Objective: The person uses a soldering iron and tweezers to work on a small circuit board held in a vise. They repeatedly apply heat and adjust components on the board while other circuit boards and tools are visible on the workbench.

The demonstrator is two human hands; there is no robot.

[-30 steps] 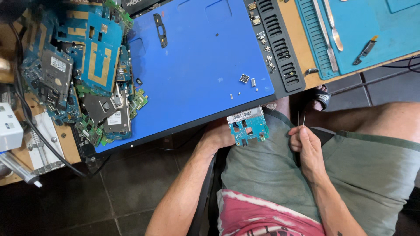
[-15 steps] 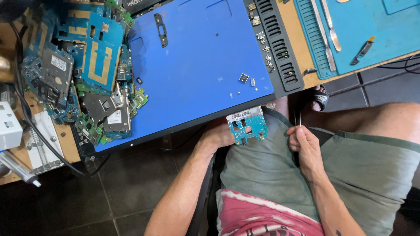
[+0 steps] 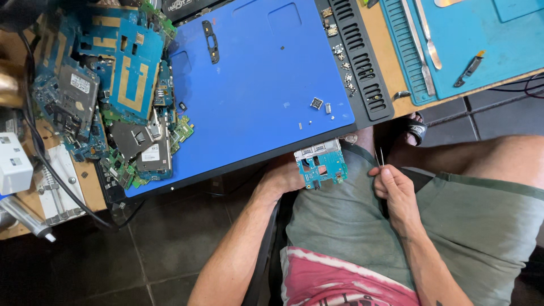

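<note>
Holding a small teal circuit board (image 3: pixel 321 163) over the lap below the surface (image 3: pixel 255 85) edge, the left hand (image 3: pixel 286 175) pinches it; the right hand (image 3: pixel 396 190) grips 1 pair of tweezers (image 3: pixel 378 157) (tips up). Picking at the board demands steady aim.

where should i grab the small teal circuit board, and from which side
Grip the small teal circuit board by its bare side edges, probably from the left, where the left hand already holds it. It is flat and thin, with parts on its face, above the lap; the right hand holds tweezers.
</note>
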